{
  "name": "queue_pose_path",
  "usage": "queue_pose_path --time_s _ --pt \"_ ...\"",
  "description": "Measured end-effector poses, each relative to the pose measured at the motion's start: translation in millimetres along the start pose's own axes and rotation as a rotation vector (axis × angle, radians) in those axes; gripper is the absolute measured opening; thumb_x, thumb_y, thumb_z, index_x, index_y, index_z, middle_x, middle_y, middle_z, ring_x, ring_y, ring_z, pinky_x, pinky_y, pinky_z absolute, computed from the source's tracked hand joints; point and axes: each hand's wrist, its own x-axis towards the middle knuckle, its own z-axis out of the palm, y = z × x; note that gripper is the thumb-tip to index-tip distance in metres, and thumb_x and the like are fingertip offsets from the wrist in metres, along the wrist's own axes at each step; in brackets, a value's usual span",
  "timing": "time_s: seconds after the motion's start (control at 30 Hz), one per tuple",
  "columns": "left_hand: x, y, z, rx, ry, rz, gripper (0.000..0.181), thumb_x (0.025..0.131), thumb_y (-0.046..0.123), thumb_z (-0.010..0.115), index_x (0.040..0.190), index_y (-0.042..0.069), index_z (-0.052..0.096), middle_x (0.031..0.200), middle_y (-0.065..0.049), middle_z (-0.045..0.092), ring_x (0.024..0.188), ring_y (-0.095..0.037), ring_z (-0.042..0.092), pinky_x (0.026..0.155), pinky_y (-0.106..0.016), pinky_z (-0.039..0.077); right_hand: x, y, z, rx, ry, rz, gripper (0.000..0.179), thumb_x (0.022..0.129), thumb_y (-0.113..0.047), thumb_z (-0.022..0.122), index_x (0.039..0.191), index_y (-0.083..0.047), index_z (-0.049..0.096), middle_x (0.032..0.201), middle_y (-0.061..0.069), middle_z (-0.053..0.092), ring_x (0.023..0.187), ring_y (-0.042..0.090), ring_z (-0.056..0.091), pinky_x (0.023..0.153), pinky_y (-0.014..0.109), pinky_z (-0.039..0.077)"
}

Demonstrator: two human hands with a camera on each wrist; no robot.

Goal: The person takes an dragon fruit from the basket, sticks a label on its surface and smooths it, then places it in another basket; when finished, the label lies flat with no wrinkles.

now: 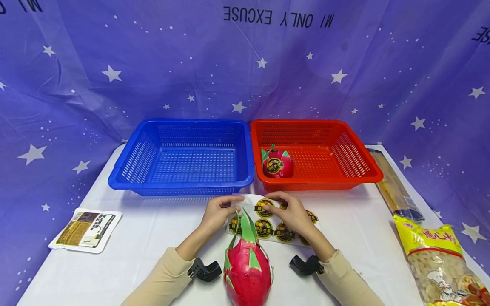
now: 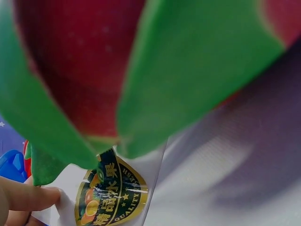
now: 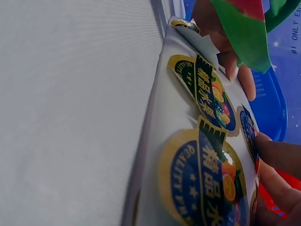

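Observation:
A white sheet of round black-and-gold fruit stickers [image 1: 264, 228] lies tilted in front of the baskets. My left hand [image 1: 216, 214] pinches its left end between thumb and forefinger; in the right wrist view that end of the sheet [image 3: 197, 40] is bent up. With its thumb on the front by a sticker, my right hand [image 1: 294, 213] grips the upper edge. Below the sheet lies a red dragon fruit [image 1: 248, 272] with green leaf tips, which overlap the sheet's left part. The same fruit [image 2: 84, 61] fills the top of the left wrist view.
A blue basket [image 1: 180, 186] stands behind on the left. Beside it, a red basket [image 1: 317, 182] holds a smaller dragon fruit [image 1: 281, 165] with a sticker on it. A flat pack [image 1: 88, 229] lies left; a pasta bag [image 1: 440, 259] and a long pack [image 1: 396, 187] lie right.

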Motion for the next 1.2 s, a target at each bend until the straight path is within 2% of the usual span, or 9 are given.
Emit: queue_pose_path --time_s 0.17,0.33,0.47,0.6,0.83,0.93,1.07,1.2 --pt "-0.2 -0.4 0.1 0.015 -0.004 -0.005 0.025 0.073 0.002 0.067 0.098 0.005 0.07 0.106 -0.009 0.068 0.096 -0.01 0.054 0.081 -0.023 0.04 0.0 1.3 0.3 0.007 0.011 -0.033 0.027 0.075 -0.028 0.073 0.101 -0.021 0.067 0.097 -0.002 0.068 0.087 0.012 0.056 0.076 0.027 0.044" --pt "-0.3 -0.4 -0.1 0.002 -0.007 -0.022 0.026 0.073 0.001 0.067 0.099 0.005 0.07 0.105 -0.009 0.068 0.084 -0.008 0.055 0.07 -0.02 0.044 -0.5 1.5 1.7 -0.006 0.05 -0.069 0.024 0.074 -0.026 0.074 0.098 -0.021 0.069 0.094 -0.004 0.069 0.084 0.01 0.056 0.074 0.023 0.044" --pt "-0.1 -0.3 -0.1 -0.015 -0.004 -0.033 0.026 0.073 0.001 0.067 0.099 0.004 0.069 0.104 -0.011 0.068 0.078 -0.006 0.056 0.065 -0.018 0.044 -0.5 1.7 2.8 -0.008 0.075 -0.1 0.022 0.074 -0.024 0.074 0.095 -0.022 0.069 0.092 -0.006 0.069 0.083 0.008 0.057 0.071 0.017 0.043" --pt "0.1 -1.0 0.2 -0.019 0.001 -0.046 0.026 0.073 0.001 0.067 0.099 0.004 0.069 0.104 -0.011 0.068 0.074 -0.005 0.055 0.063 -0.018 0.044 -0.4 1.7 2.9 0.006 0.07 -0.093 0.02 0.074 -0.025 0.074 0.093 -0.024 0.069 0.091 -0.008 0.069 0.084 0.007 0.057 0.072 0.021 0.045" --pt "0.3 -1.7 0.9 -0.016 0.004 -0.038 0.027 0.074 0.002 0.067 0.1 0.003 0.069 0.106 -0.013 0.066 0.075 -0.005 0.052 0.064 -0.017 0.042 0.1 1.8 3.2 0.038 0.055 -0.061 0.02 0.074 -0.022 0.075 0.092 -0.019 0.067 0.089 -0.003 0.069 0.082 0.011 0.058 0.075 0.026 0.046" --pt "1.2 -1.6 0.2 -0.028 -0.037 -0.012 0.028 0.076 0.005 0.067 0.104 0.004 0.067 0.111 -0.011 0.065 0.087 -0.008 0.055 0.075 -0.018 0.043 0.1 0.8 4.2 0.05 0.048 -0.039 0.021 0.072 -0.022 0.076 0.092 -0.018 0.067 0.088 -0.002 0.069 0.082 0.011 0.059 0.076 0.028 0.045" --pt "4.8 -1.9 -0.9 -0.007 -0.13 0.017 0.03 0.08 0.014 0.067 0.11 0.009 0.065 0.116 -0.007 0.063 0.104 -0.015 0.056 0.087 -0.022 0.042 -0.1 -0.1 5.9 0.052 0.021 -0.033 0.023 0.072 -0.025 0.076 0.092 -0.019 0.067 0.088 -0.002 0.069 0.082 0.011 0.059 0.076 0.028 0.044" --pt "7.4 -3.1 -1.1 0.011 -0.179 -0.012 0.031 0.081 0.02 0.066 0.111 0.011 0.065 0.115 -0.007 0.064 0.105 -0.018 0.059 0.087 -0.025 0.044 -0.6 -0.6 7.5 0.053 0.008 -0.037 0.022 0.072 -0.026 0.076 0.091 -0.019 0.067 0.087 -0.002 0.069 0.081 0.011 0.058 0.076 0.027 0.044"
